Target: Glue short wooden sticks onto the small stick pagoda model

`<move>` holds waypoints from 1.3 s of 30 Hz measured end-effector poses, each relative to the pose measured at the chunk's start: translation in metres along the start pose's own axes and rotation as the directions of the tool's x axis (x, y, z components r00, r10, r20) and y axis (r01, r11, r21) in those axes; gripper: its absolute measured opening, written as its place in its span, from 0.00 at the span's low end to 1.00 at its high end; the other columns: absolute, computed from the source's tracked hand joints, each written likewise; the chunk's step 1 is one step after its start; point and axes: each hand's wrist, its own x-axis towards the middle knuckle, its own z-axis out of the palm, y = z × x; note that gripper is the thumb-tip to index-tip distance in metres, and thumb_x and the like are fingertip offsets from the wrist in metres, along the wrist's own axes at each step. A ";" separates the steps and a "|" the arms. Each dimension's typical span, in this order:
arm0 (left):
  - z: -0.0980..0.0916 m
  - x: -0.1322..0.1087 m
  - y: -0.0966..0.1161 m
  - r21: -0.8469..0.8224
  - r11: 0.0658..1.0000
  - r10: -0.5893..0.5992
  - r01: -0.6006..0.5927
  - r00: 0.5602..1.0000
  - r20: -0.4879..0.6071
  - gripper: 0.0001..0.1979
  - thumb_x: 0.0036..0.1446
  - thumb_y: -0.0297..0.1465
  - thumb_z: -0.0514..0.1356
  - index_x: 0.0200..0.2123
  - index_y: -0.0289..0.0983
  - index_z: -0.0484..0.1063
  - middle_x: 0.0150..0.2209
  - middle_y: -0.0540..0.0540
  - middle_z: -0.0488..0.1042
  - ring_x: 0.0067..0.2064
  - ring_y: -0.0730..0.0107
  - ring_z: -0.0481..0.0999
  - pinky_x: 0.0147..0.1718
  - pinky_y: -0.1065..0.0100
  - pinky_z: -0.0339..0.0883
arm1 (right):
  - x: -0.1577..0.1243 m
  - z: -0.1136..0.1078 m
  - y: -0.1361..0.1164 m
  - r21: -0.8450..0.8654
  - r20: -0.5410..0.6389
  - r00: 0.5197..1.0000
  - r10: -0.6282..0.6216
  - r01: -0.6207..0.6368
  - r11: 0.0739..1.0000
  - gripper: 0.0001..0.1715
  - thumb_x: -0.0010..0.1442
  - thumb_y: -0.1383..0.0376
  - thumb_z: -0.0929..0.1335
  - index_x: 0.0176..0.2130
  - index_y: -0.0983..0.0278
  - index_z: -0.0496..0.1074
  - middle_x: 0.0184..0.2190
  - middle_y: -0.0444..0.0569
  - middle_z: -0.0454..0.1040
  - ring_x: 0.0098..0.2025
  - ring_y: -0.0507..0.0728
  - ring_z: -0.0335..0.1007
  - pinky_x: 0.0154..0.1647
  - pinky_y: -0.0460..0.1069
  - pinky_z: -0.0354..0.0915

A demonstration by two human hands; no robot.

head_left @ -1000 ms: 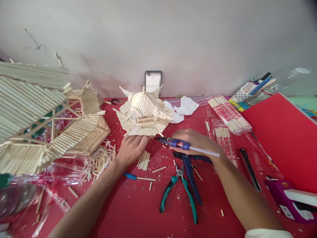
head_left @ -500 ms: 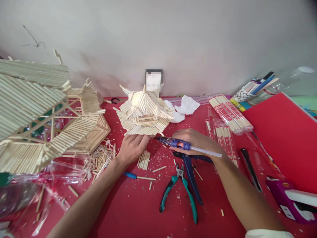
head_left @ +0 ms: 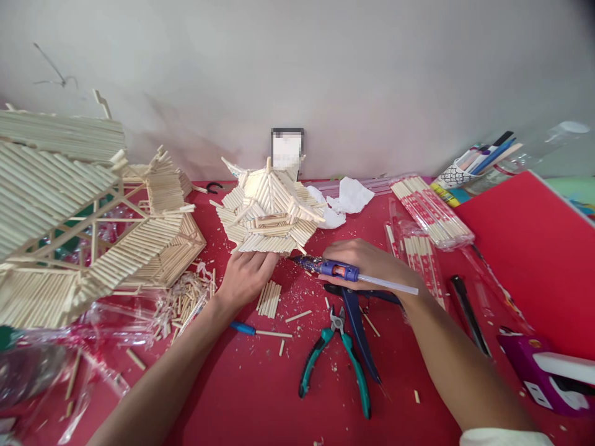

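Note:
My left hand [head_left: 246, 274] is at the near edge of a small pale stick-built roof model [head_left: 272, 214], its fingertips hidden under the eave; it grips that model. My right hand [head_left: 367, 263] is closed on a blue glue gun [head_left: 339, 271] with a clear glue stick out of its back. The gun's nozzle points left, at the model's lower front edge; whether it touches is hidden. Just below my left hand lies a row of short sticks [head_left: 269, 300].
Green-handled pliers [head_left: 338, 322] and a dark blue tool [head_left: 360, 334] lie in front. A larger stick building [head_left: 51, 198] fills the left. Wrapped chopsticks [head_left: 432, 210], a black cutter [head_left: 469, 316] and a red board [head_left: 534, 260] are at right. A phone [head_left: 287, 148] leans on the wall.
Both hands, the glue gun and the model hold nearly the same places. The whole view has shifted very slightly.

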 end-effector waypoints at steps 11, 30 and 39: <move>-0.005 -0.007 -0.002 -0.059 0.998 0.022 -0.024 0.999 -0.031 0.04 0.64 0.25 0.58 0.36 0.37 0.71 0.24 0.50 0.71 0.27 0.67 0.69 0.31 0.64 0.56 | -0.001 0.004 0.005 0.015 -0.023 0.999 -0.033 0.033 0.999 0.10 0.66 0.63 0.68 0.32 0.64 0.70 0.29 0.48 0.73 0.32 0.53 0.66 0.32 0.48 0.53; -0.028 -0.002 -0.001 -0.332 0.891 0.303 -0.309 0.950 -0.070 0.12 0.67 0.24 0.53 0.28 0.38 0.63 0.22 0.53 0.64 0.23 0.72 0.61 0.24 0.66 0.54 | -0.001 0.005 0.008 0.015 -0.052 0.998 -0.044 0.045 0.999 0.10 0.64 0.62 0.69 0.32 0.63 0.69 0.29 0.47 0.74 0.32 0.54 0.68 0.32 0.47 0.56; -0.017 -0.009 0.001 -0.171 0.974 0.157 -0.149 0.987 0.037 0.07 0.67 0.30 0.56 0.37 0.35 0.72 0.24 0.52 0.69 0.23 0.73 0.68 0.22 0.68 0.55 | 0.000 0.005 0.006 0.020 -0.060 0.997 -0.045 0.046 0.999 0.12 0.65 0.60 0.68 0.31 0.63 0.68 0.28 0.47 0.73 0.32 0.55 0.69 0.32 0.47 0.57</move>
